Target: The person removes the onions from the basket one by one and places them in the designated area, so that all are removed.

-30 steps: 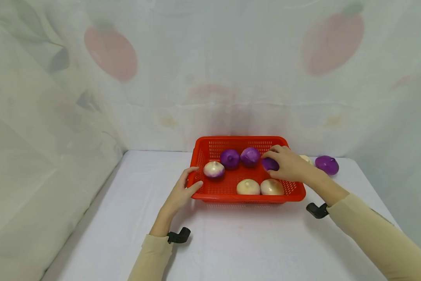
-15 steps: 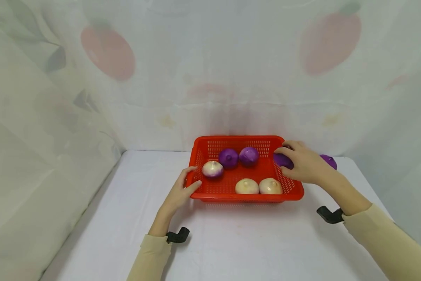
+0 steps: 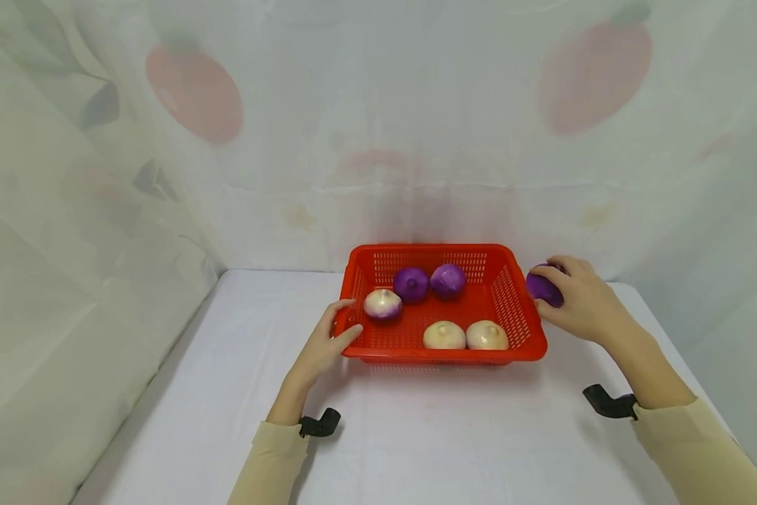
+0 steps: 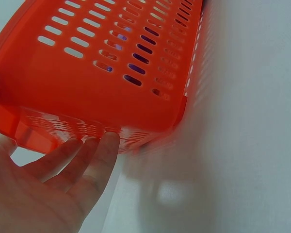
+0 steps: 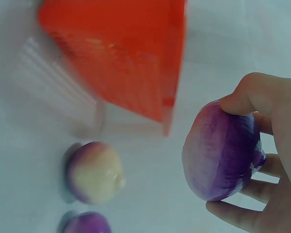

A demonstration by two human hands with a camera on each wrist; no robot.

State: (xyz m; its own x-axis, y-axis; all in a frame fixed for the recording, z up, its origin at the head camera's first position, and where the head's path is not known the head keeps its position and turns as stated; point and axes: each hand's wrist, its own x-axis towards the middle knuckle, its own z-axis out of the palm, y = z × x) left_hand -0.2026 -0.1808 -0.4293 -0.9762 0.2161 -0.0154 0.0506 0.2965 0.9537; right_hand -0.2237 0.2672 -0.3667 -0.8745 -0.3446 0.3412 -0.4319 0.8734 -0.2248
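My right hand (image 3: 577, 301) holds a purple onion (image 3: 544, 285) just outside the right end of a red plastic basket (image 3: 416, 354). In the right wrist view, thumb and fingers grip this onion (image 5: 220, 153) around its sides, above the table. My left hand (image 3: 324, 344) is at the basket's left end, thumb and fingertips at the rim. In the left wrist view, its fairly straight fingers (image 4: 99, 165) touch the end wall. Inside the basket sit two purple onions (image 3: 412, 284), a white-and-purple onion (image 3: 383, 305) at left, and two whitish onions (image 3: 444, 335) in front.
On the table right of the basket lie a white-and-purple onion (image 5: 94, 172) and another purple onion (image 5: 87, 224), both hidden behind my right hand in the head view. A white cloth covers the table (image 3: 441, 435); a printed curtain (image 3: 410, 126) hangs behind.
My right hand has carried the purple onion rightward, from inside the basket over its right rim to outside. My left hand stays at the basket's left end.
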